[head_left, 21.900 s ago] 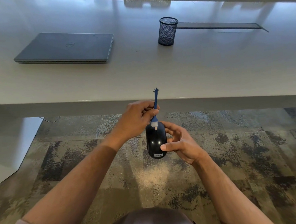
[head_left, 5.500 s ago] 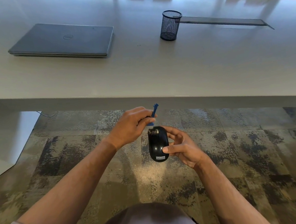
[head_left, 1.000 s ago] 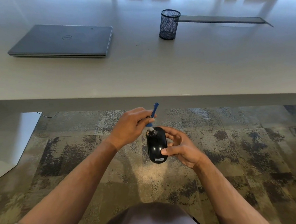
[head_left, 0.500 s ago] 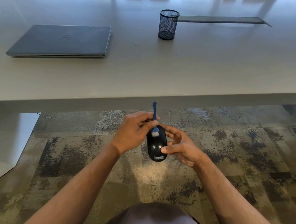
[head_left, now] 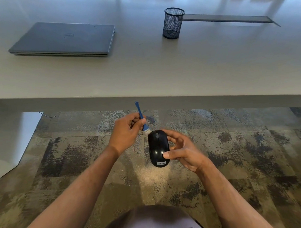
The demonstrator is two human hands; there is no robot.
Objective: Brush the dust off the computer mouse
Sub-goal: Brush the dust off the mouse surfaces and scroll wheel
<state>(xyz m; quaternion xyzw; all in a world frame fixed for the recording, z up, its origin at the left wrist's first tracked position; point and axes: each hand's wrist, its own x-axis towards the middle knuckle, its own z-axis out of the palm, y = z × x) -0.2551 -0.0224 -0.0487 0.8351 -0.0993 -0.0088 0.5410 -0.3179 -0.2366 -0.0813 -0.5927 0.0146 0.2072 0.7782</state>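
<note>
A glossy black computer mouse [head_left: 158,147] with a small label at its near end is held in the air below the desk edge. My right hand [head_left: 181,150] grips it from the right, thumb on its near part and fingers curled round the far side. My left hand [head_left: 127,133] pinches a small blue brush [head_left: 141,118] by its thin handle. The white bristles point down and right and touch the mouse's far left corner, beside the scroll wheel. The handle's top tilts up and to the left.
A pale desk [head_left: 161,69] spans the upper half, its front edge just beyond my hands. On it lie a shut grey laptop [head_left: 64,39] at the left and a black mesh pen cup [head_left: 173,23] at centre. Patterned carpet [head_left: 254,151] lies below.
My left hand has swung the brush off the top of the mouse to its far left corner, and the handle now leans left. The mouse has tipped slightly and sits a little lower.
</note>
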